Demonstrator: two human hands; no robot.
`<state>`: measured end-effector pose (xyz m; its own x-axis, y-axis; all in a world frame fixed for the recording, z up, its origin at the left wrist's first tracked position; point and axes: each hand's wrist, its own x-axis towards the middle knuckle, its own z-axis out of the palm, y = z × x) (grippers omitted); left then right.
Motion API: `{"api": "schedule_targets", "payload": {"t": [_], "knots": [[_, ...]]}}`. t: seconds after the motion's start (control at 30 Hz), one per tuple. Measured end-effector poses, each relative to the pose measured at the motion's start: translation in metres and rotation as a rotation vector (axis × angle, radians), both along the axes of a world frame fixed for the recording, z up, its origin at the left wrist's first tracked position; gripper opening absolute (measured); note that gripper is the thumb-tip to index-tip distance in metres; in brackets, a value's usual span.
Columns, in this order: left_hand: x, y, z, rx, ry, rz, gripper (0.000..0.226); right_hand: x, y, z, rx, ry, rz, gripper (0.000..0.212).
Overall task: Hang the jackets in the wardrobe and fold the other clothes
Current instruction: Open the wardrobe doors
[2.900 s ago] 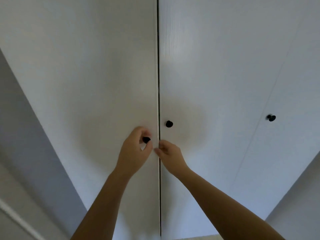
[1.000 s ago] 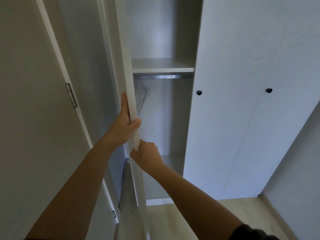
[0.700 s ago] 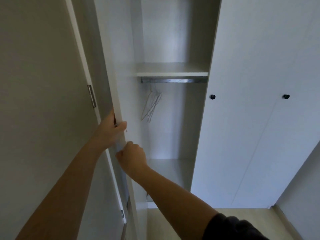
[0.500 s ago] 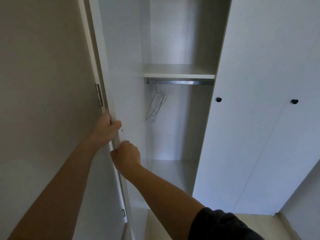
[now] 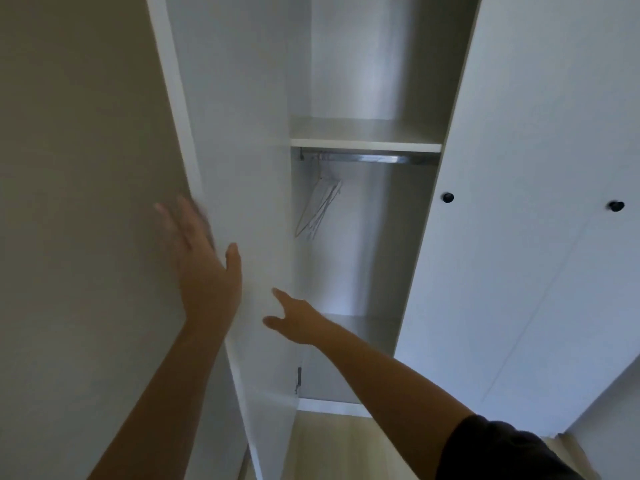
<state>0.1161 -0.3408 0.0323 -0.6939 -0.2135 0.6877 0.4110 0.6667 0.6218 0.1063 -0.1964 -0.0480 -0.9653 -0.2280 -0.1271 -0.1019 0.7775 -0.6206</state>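
Your left hand [image 5: 204,268] and right hand [image 5: 298,320] are spread, holding nothing; the unheld wardrobe door [image 5: 239,150] at 11 o'clock may swing shut.

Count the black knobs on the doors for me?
2. The left knob is on the shut door beside the opening; the right knob is on the next door along. The open door may hide another.

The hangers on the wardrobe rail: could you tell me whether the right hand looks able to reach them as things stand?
Probably yes. The door is swung wide, the right hand is open and empty before the opening, and nothing stands between it and the hangers at the left end of the rail.
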Motion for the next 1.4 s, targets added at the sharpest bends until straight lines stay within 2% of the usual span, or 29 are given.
{"api": "schedule_targets", "payload": {"t": [0.1,0.3,0.57,0.67,0.8,0.93,1.03,1.17,1.3,1.37,1.4], "knots": [[0.009,0.047,-0.006,-0.139,0.118,0.094,0.084,-0.002,0.06,-0.003,0.037,-0.036,-0.077,0.068],[-0.019,0.148,-0.017,-0.187,0.056,-0.012,0.078,-0.008,0.18,-0.003,0.058,-0.017,-0.227,0.063],[-0.075,0.283,-0.045,-0.216,-0.237,-0.254,0.071,-0.032,0.325,0.037,0.026,0.2,-0.493,0.048],[-0.097,0.321,-0.051,-0.165,-0.333,-0.355,0.069,-0.054,0.358,0.063,0.046,0.282,-0.548,0.046],[-0.14,0.365,-0.055,-0.099,-0.397,-0.51,0.07,-0.089,0.382,0.082,0.068,0.359,-0.59,0.048],[-0.185,0.401,-0.052,0.078,-0.508,-0.72,0.074,-0.122,0.391,0.092,0.041,0.394,-0.624,0.041],[-0.213,0.423,-0.049,0.152,-0.62,-0.865,0.065,-0.136,0.391,0.094,0.0,0.411,-0.658,0.038],[-0.237,0.435,-0.052,0.08,-0.557,-0.85,0.013,-0.139,0.396,0.093,-0.026,0.424,-0.61,0.037],[-0.238,0.429,-0.055,0.104,-0.485,-0.891,0.015,-0.131,0.393,0.108,0.0,0.425,-0.636,0.027],[-0.23,0.423,-0.057,0.094,-0.46,-0.946,0.016,-0.129,0.385,0.119,0.035,0.538,-0.715,0.009],[-0.226,0.419,-0.058,0.086,-0.449,-0.97,0.015,-0.128,0.378,0.122,0.063,0.609,-0.777,0.009]]}}
